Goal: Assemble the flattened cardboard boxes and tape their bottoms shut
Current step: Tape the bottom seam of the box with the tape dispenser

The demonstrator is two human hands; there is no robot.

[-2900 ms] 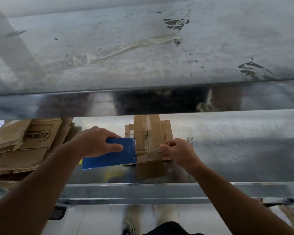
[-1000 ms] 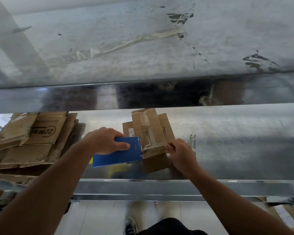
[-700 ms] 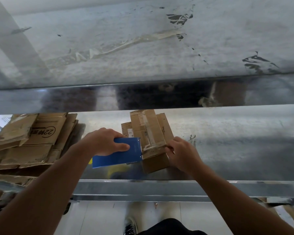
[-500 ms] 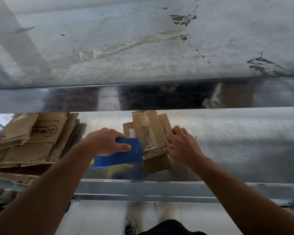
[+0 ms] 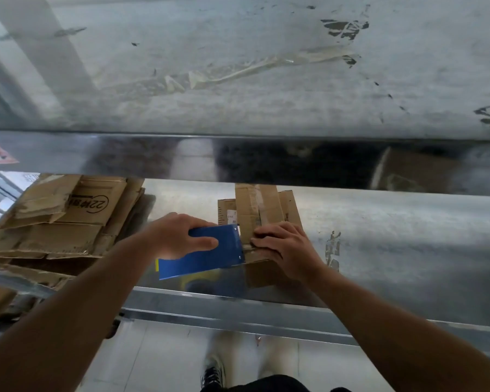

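A small cardboard box (image 5: pixel 262 210) stands on the lower metal shelf (image 5: pixel 393 236), its flaps folded over and a strip of clear tape running along the seam. My left hand (image 5: pixel 178 236) grips a blue tape dispenser (image 5: pixel 204 253), whose toothed edge sits against the box's left side. My right hand (image 5: pixel 285 248) lies on the near end of the box, fingers flat on the taped flap.
A stack of flattened cardboard boxes (image 5: pixel 60 219) lies at the left of the shelf. An upper metal shelf (image 5: pixel 238 80) with old tape scraps overhangs the far part of the box. The shelf's front rail (image 5: pixel 238 309) runs below my hands; floor and a shoe show beneath.
My right hand has moved from pinching the tape at the box's right edge onto the top of the flap. The dispenser stays against the box.
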